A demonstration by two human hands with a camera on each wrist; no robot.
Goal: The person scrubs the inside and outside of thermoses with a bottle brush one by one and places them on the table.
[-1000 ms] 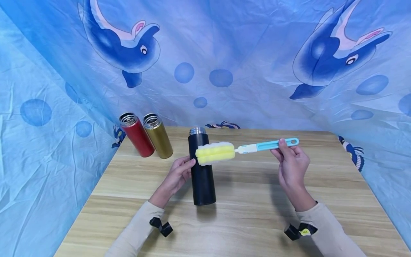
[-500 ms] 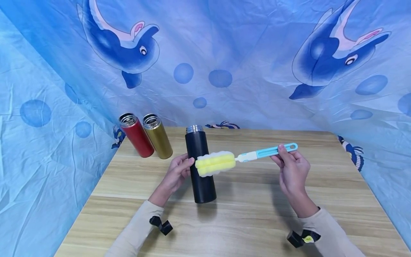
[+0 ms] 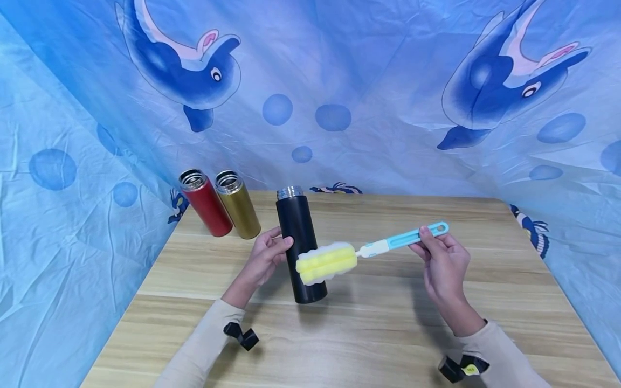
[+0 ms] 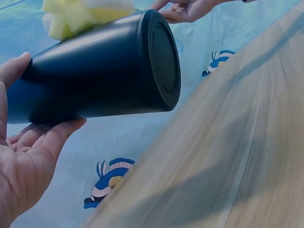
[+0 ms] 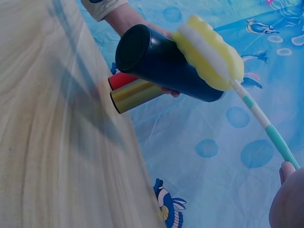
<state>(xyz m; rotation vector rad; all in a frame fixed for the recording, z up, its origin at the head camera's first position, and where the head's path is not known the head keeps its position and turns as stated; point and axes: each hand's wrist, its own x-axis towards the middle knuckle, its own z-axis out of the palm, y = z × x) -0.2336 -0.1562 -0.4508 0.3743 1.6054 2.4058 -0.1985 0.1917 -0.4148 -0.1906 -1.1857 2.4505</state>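
My left hand (image 3: 264,257) grips a black flask (image 3: 297,226) around its middle, thumb on the near side. The flask is lidless with a bare steel neck, and it leans to the left, held up off the table; its round base (image 4: 164,61) shows in the left wrist view. My right hand (image 3: 443,264) pinches the turquoise handle of a bottle brush (image 3: 378,248) near its looped end. The brush's yellow and white sponge head (image 5: 209,52) lies across the front of the flask's lower half in the head view; whether they touch I cannot tell.
A red flask (image 3: 207,207) and a gold flask (image 3: 239,207), both without lids, stand side by side at the table's back left. The wooden table (image 3: 388,334) meets a blue dolphin-print curtain (image 3: 368,156) at the back and sides.
The sponge head has sunk lower along the front of the flask as the brush tilts more. The flask has risen slightly, its neck tipping further left.
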